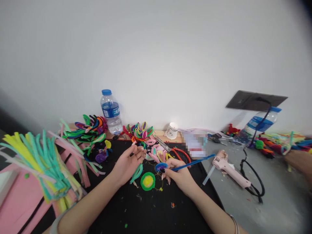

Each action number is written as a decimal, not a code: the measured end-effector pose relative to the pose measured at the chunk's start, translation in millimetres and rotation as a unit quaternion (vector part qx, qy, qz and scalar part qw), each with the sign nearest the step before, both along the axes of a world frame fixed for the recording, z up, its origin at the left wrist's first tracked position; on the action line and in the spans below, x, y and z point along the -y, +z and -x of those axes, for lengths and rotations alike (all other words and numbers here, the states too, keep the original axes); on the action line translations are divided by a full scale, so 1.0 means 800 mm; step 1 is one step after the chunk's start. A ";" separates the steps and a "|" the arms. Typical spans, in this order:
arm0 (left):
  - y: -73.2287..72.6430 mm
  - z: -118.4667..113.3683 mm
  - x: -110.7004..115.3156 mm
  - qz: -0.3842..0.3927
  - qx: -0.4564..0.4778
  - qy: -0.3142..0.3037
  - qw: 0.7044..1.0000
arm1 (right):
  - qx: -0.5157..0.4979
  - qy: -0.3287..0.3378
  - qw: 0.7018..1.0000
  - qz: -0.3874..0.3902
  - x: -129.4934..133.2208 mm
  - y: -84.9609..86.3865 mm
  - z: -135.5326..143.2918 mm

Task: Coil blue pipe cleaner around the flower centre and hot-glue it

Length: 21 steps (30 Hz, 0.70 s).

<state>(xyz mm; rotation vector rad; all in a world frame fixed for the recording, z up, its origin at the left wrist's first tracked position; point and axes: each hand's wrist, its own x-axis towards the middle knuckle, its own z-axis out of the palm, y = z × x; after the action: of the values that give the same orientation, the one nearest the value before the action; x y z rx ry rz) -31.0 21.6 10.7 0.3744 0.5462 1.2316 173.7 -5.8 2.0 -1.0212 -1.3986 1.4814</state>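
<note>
My right hand pinches a blue pipe cleaner. One end is wound into a flat coil at my fingertips, and its straight tail points right toward the glue gun. My left hand is raised to the left of the coil, holding nothing, with fingers loosely bent and apart. Between and below my hands, a green disc with a yellow centre lies on the black mat. Beyond my fingers lie pink and yellow pipe-cleaner loops and red-handled scissors.
Bundled pipe cleaners lie at left near coloured loops. A water bottle and a paper cup stand by the wall. At right are a pink glue gun with black cord, a tilted bottle and another person's arm.
</note>
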 end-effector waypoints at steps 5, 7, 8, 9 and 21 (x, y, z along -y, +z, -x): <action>0.010 0.004 0.002 0.045 0.075 -0.056 0.995 | 0.005 -0.004 1.000 0.001 0.000 -0.004 -0.002; 0.013 0.006 0.005 0.022 0.092 -0.104 0.990 | 0.008 -0.004 1.000 0.001 0.000 -0.005 -0.002; 0.013 0.007 0.007 0.009 0.100 -0.130 0.986 | 0.008 -0.004 1.000 0.001 0.000 -0.006 -0.002; 0.013 0.007 0.008 0.000 0.105 -0.154 0.983 | 0.007 -0.003 1.000 0.001 0.000 -0.006 -0.002; -0.009 0.002 0.007 -0.047 -0.005 -0.208 0.977 | 0.005 -0.009 1.000 -0.019 0.001 -0.003 -0.004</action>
<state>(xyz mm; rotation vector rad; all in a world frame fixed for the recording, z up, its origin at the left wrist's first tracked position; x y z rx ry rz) -32.5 15.6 3.2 0.5454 0.3936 0.8517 176.6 -6.4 -0.6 -1.0167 -1.4155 1.4330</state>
